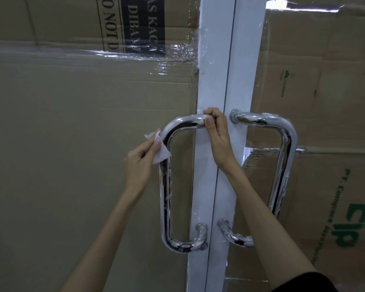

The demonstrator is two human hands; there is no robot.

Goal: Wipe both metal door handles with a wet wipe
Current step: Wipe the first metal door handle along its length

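Two shiny chrome U-shaped pull handles hang on a white-framed double door. The left handle [165, 199] runs down the left door; the right handle [282, 169] mirrors it on the right door. My left hand [139, 165] pinches a crumpled white wet wipe [161, 151] and presses it against the upper part of the left handle's long bar, just below the top bend. My right hand [216, 133] grips the top horizontal arm of the left handle near the door frame, fingers curled over it.
The white door frame [215, 81] runs vertically through the middle. Brown cardboard sheets [72, 144] with printed text cover both door panels, held by clear plastic tape [135, 53]. More cardboard [335, 123] sits behind the right handle.
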